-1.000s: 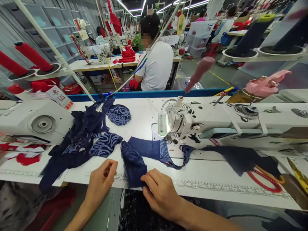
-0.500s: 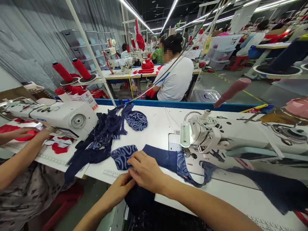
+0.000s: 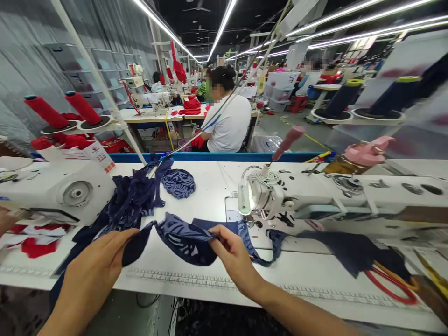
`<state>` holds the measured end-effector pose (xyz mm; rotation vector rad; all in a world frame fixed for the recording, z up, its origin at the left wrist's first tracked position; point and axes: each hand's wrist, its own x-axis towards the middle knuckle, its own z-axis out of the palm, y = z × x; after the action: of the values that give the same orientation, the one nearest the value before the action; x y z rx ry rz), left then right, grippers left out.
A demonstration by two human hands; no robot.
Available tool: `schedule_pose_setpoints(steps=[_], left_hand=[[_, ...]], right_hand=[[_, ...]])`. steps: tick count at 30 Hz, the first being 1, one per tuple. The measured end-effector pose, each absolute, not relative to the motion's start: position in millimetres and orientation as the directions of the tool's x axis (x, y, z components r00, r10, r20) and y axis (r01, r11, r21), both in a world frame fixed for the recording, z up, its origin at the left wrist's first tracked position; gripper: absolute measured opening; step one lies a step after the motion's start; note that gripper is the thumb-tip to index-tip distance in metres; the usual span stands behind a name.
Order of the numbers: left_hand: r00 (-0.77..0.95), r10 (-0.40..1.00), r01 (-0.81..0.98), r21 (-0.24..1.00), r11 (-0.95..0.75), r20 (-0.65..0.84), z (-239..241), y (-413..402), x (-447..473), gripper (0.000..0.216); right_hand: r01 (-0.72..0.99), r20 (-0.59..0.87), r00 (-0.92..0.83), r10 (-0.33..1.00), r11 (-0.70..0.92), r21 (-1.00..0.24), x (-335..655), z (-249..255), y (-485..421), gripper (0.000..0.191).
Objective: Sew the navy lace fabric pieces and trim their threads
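A pair of joined navy bra cups with a leafy lace pattern (image 3: 185,242) is stretched between my hands above the table's front edge. My left hand (image 3: 93,266) grips the darker left cup, its fingers closed on the fabric. At the right cup's outer edge, my right hand (image 3: 236,256) pinches the material between thumb and fingers. Behind it, a navy fabric strip with lace (image 3: 245,240) lies by the sewing machine's needle area (image 3: 252,217). A rounded lace cup piece (image 3: 179,183) rests farther back on the table.
A heap of navy fabric strips (image 3: 131,200) lies at left beside another sewing machine (image 3: 77,191). The right machine's arm (image 3: 350,200) spans the right side. A red loop handle (image 3: 395,289) sits near the right front. A co-worker in white (image 3: 229,121) sits ahead.
My hands were together over the fabric at the table edge. They have moved apart, raising the joined cups and spreading them open between them. The view has shifted right.
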<state>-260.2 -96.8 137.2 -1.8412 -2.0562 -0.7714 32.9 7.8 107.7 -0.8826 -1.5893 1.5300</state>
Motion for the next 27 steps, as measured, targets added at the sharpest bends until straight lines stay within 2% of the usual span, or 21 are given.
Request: schedule_pose_setpoints(steps=[2,4,6,8,9,11,13,15,18,20,23,25,27], left_hand=[[-0.007,0.871,0.998,0.063,-0.028,0.492,122,-85,-261,0.038],[0.081,0.884,0.994,0.025,-0.104,0.460,101,-70,-248,0.042],[0.105,0.876,0.979,0.107,-0.174,0.470,85,-56,-220,0.044],[0.138,0.876,0.924,0.259,-0.283,0.463,84,-43,-182,0.044],[0.173,0.879,0.881,0.330,-0.340,0.444,89,-37,-161,0.044],[0.306,0.869,0.792,0.403,-0.459,0.388,105,-23,-124,0.047],[0.466,0.846,0.723,0.439,-0.534,0.261,124,-6,-100,0.050],[0.565,0.818,0.692,0.476,-0.542,0.110,139,10,-92,0.052],[0.629,0.777,0.644,0.572,-0.508,-0.019,147,26,-98,0.029],[0.618,0.786,0.601,0.662,-0.449,-0.028,146,28,-104,0.021],[0.460,0.888,0.600,0.731,-0.327,0.020,139,27,-103,0.030],[0.344,0.933,0.665,0.675,-0.320,0.104,131,29,-94,0.031],[0.268,0.944,0.773,0.543,-0.329,0.191,119,38,-83,0.030]], right_hand=[[-0.061,-0.148,-0.488,0.860,-0.203,-0.977,63,96,-1,0.034],[-0.032,-0.266,-0.475,0.839,-0.318,-0.948,87,82,-5,0.041],[0.031,-0.302,-0.448,0.841,-0.323,-0.946,102,72,-6,0.043],[0.119,-0.298,-0.434,0.850,-0.274,-0.954,111,68,-5,0.040],[0.182,-0.268,-0.427,0.863,-0.209,-0.961,114,68,-4,0.037],[0.317,-0.104,-0.447,0.888,0.049,-0.947,116,71,-5,0.034],[0.384,0.145,-0.542,0.828,0.397,-0.833,118,77,-7,0.028],[0.373,0.319,-0.644,0.695,0.650,-0.662,121,80,-12,0.021],[0.355,0.407,-0.684,0.606,0.763,-0.541,126,78,-18,0.017],[0.369,0.414,-0.636,0.651,0.728,-0.578,128,74,-20,0.019],[0.385,0.321,-0.573,0.754,0.594,-0.707,129,72,-18,0.028],[0.391,0.225,-0.574,0.788,0.504,-0.770,131,78,-11,0.033],[0.385,0.182,-0.616,0.766,0.495,-0.779,135,85,1,0.033]])
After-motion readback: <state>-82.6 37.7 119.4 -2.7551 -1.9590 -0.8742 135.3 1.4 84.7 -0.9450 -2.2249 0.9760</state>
